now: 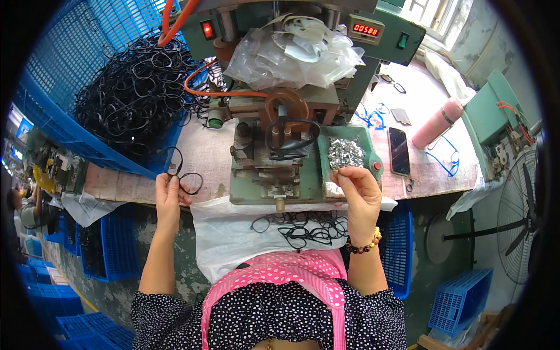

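My left hand [168, 199] is closed on a black eyeglass frame [201, 182] at the near edge of the bench, beside the blue crate. My right hand [363, 195] is in a pinch over the near end of a green tray holding small silvery metal pieces [345, 153]. What sits between those fingertips is too small to make out. Between my hands stands a green press [245, 189], with another black eyeglass frame [318, 129] in its middle, under the pressing head. More black frames [303, 224] lie on the white cloth across my lap.
A blue crate [70, 131] heaped with black frames [137, 87] stands at the left. Plastic bags [297, 52] hang on the press. A red button [377, 166], a phone [399, 150], a pink bottle [436, 124] and blue frames [452, 163] are at the right. A fan [525, 219] stands farther right.
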`<state>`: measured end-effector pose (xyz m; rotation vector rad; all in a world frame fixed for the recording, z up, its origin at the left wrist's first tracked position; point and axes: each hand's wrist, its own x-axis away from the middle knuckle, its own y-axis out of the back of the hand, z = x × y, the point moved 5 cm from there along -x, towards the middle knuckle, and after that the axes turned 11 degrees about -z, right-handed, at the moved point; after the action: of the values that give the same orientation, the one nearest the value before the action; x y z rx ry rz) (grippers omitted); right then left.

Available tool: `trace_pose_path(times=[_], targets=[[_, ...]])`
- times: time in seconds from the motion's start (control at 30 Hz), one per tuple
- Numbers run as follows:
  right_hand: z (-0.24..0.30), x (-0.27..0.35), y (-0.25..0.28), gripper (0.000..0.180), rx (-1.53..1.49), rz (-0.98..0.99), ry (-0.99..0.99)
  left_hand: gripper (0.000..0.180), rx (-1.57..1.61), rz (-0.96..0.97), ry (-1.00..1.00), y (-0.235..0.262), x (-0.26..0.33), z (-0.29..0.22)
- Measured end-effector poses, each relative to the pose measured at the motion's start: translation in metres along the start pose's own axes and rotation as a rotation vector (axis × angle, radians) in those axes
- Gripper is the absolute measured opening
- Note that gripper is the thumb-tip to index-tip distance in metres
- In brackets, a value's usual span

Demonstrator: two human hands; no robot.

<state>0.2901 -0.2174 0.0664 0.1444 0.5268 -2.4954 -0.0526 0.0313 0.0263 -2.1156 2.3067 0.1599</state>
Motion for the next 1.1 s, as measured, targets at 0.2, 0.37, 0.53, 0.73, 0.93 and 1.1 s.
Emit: trace_pose_path(times=[0.2, 0.37, 0.53, 0.73, 0.93, 1.1], targets=[[0.010, -0.012, -0.019, 0.014, -0.053, 0.033, -0.011, 0.017, 0.285, 0.042, -0.287, -0.059, 0.037, -0.103], [0.024, -0.030, -0.040, 0.014, 0.044, 0.066, 0.034, 0.020, 0.468, 0.214, -0.360, -0.113, 0.046, -0.145], [0.034, -0.038, -0.060, 0.023, 0.222, 0.135, 0.175, 0.023, 0.497, 0.570, -0.291, -0.124, 0.059, -0.161], [0.012, -0.026, -0.094, 0.043, 0.203, 0.212, 0.145, 0.024, 0.367, 0.187, -0.439, -0.118, 0.030, -0.162], [0.001, -0.022, -0.109, 0.053, 0.043, 0.196, 0.010, 0.023, 0.398, 0.152, -0.457, -0.121, 0.025, -0.159], [0.000, -0.024, -0.111, 0.053, 0.056, 0.191, -0.004, 0.017, 0.214, 0.188, -0.596, -0.122, 0.047, -0.167]])
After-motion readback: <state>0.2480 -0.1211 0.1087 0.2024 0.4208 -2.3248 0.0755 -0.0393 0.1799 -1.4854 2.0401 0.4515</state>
